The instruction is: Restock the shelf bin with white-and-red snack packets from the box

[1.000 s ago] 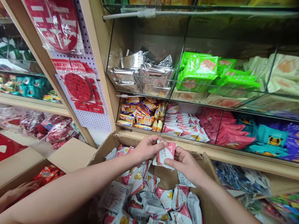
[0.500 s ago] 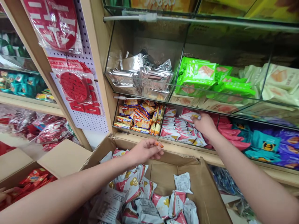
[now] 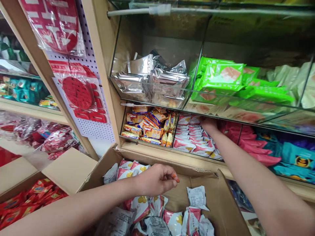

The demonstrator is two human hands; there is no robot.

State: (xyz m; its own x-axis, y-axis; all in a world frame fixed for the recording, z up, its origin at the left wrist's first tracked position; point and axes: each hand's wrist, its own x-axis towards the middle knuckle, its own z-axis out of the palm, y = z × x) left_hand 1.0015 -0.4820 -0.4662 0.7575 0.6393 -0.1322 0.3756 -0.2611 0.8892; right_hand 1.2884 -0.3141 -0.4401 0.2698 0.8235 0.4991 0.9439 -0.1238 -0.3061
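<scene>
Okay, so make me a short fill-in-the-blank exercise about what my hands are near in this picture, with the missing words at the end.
1. Vertically in the picture, the right hand is ____ than the left hand.
2. The open box beneath the left hand is made of ____.
3. On the shelf, orange packets lie to the ____ of the pink-and-white packets near the right hand.

Missing words: higher; cardboard; left.

Left hand (image 3: 158,180) over carton (image 3: 218,196); right hand (image 3: 208,124) at shelved packets (image 3: 184,145).

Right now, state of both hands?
Left hand: half-open over the cardboard box, nothing visible in it.
Right hand: at the shelved pink-and-white packets; fingertips hidden, grip can't be told.
</scene>
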